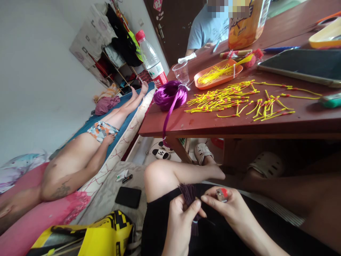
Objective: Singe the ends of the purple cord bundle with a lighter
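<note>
My left hand [183, 217] is closed around a bundle of dark purple strands [188, 193], whose cut ends stick up above my fingers. My right hand [226, 206] sits just to its right, fingers curled around a small red lighter [222, 194], with fingertips touching the bundle. Both hands rest over my lap, below the edge of the red-brown table [239, 124]. On the table a coil of shiny purple cord [170, 94] hangs one tail over the edge, beside many loose yellow strands with red tips [234, 99].
An orange tray [217, 73] of yellow strands, a clear cup [181, 72], a water bottle [151, 58], a tablet [301, 65] and a snack bag [246, 23] stand on the table. A person sits across it; another lies on the bed [80, 153] at left. A black phone [128, 196] lies nearby.
</note>
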`<state>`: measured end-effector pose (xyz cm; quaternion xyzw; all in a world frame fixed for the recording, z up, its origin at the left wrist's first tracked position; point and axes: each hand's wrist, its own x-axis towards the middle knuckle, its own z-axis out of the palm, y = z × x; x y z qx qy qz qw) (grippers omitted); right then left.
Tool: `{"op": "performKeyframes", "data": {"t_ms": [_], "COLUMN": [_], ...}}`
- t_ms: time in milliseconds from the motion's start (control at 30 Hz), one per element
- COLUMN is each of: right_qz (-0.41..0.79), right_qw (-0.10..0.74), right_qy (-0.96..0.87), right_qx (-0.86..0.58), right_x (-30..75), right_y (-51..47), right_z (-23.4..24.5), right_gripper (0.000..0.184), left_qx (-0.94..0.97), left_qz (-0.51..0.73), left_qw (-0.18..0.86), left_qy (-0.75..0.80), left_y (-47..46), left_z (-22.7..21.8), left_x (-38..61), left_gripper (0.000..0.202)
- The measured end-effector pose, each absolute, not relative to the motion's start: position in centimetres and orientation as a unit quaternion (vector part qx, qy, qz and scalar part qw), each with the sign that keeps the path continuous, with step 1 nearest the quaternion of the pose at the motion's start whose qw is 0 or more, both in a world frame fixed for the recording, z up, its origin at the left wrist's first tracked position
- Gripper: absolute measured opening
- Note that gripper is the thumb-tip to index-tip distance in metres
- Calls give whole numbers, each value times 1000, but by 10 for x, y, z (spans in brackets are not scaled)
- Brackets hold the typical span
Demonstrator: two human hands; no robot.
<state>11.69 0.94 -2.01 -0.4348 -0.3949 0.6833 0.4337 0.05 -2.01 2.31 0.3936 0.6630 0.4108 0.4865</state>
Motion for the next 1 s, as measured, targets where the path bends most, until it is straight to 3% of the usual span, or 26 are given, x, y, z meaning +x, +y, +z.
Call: {"op": "performKeyframes", "data": {"t_ms": [433,667,1000], "right_qz": [685,662,636], "right_qw": [440,349,336], "right_qy": [-406,-471,-522], "right_qx": [-416,-467,-459], "right_x": [128,126,122], "right_y": [11,8,6], "right_z": [-23,-21,-33], "right_gripper": [33,46,44], "left_qx": [391,423,448], "left_qz": [403,387,359], "left_qw": [464,463,481], "left_qy": [685,676,663], "left_y": [-21,-20,-23], "left_z": [29,30,24], "left_x": [0,-5,-12], "left_gripper": [20,25,23]}}
